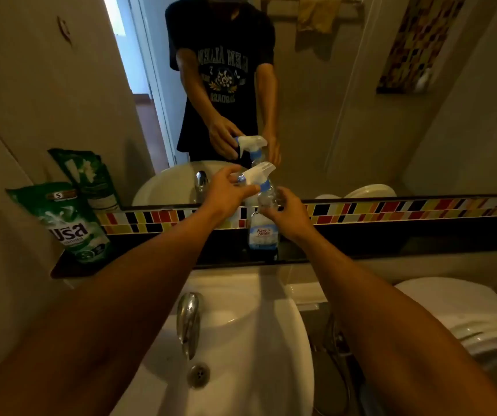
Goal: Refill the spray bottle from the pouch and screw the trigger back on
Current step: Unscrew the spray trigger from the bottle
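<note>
Both hands meet at the clear plastic spray bottle with a blue-and-white label (263,232), standing on the dark ledge (361,247) behind the white basin (241,340). Well left of the left hand (226,193), the green refill pouch (67,223) leans on the wall. That hand pinches the white trigger head with its blue collar (259,175); just right of it, the right hand (286,214) wraps the bottle's shoulder. Judged best: hold the bottle upright and firm, turning only the collar, lifting straight so the dip tube clears.
</note>
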Motion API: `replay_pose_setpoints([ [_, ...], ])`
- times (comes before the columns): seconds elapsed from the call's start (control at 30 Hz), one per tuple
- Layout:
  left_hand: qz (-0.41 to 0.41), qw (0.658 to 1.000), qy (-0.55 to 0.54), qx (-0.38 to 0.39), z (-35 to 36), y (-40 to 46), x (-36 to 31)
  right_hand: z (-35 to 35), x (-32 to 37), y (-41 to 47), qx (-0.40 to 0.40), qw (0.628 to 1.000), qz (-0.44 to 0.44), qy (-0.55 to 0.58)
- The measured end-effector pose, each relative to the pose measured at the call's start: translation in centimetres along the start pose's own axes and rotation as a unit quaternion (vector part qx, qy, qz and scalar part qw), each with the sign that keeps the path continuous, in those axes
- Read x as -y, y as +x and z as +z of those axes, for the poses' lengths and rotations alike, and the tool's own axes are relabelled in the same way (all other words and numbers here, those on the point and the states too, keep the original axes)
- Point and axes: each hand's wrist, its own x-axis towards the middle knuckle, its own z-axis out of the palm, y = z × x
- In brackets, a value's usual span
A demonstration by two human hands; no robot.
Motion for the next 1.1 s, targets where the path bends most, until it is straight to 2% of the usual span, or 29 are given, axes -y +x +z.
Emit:
replay_pose_setpoints([
  [0.27,0.014,0.999,-0.037,-0.014,1.4,2.5,0.7,0.1,-0.8,2.6,0.051,0.995,-0.002,0.088],
  [0.53,0.036,0.998,-0.053,0.024,0.4,2.6,-0.3,-0.3,-0.3,3.1,0.055,0.995,-0.017,0.085],
  [1.1,0.118,0.986,-0.118,-0.005,-7.4,1.7,-9.9,-2.7,4.9,0.3,0.032,0.998,-0.038,0.030],
])
